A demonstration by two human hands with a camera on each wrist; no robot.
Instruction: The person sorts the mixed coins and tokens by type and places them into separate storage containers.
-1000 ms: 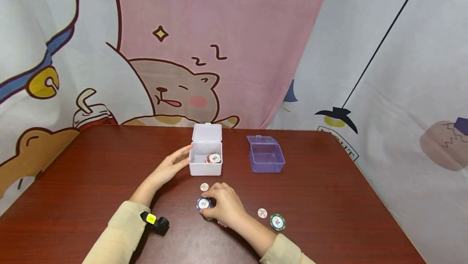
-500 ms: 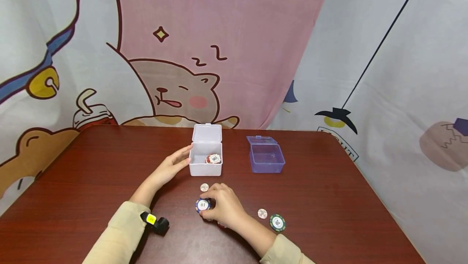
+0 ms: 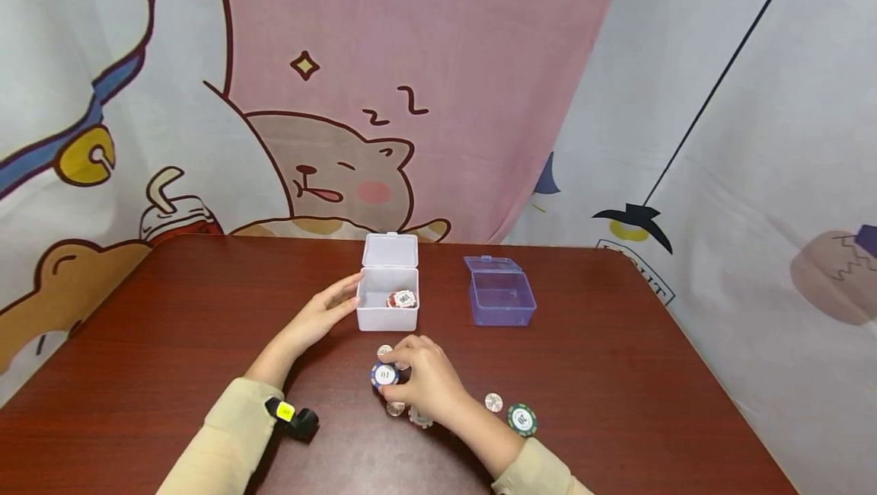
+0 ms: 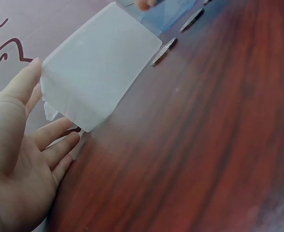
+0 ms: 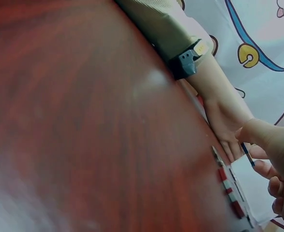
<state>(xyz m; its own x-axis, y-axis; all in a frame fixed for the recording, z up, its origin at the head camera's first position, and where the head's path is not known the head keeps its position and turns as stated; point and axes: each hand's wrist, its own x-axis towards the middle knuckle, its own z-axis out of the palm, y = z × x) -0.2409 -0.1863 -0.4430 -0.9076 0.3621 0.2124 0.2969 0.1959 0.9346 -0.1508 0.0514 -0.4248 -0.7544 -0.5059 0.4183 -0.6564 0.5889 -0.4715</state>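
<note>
My right hand (image 3: 432, 377) pinches a blue poker chip (image 3: 385, 375) marked 10 between thumb and fingers. In the right wrist view this chip (image 5: 247, 154) is seen edge-on, held above the table. My left hand (image 3: 320, 320) rests against the left side of a white plastic box (image 3: 387, 318), its fingers mostly straight. The box's lid stands up, and red-and-white chips (image 3: 402, 298) lie inside it. Around and under my right hand are silvery coins (image 3: 395, 408) and a red-and-white chip (image 3: 420, 417), partly covered.
A purple see-through box (image 3: 502, 315) with its lid up stands right of the white one. Towards the front right lie another coin (image 3: 493, 402) and a green poker chip (image 3: 522, 419). A printed curtain (image 3: 479, 99) hangs behind the brown table (image 3: 617, 373).
My right hand has raised the blue chip and moved it slightly towards the white box, so coins and the red-and-white chip beneath show more. The left hand stays at the white box.
</note>
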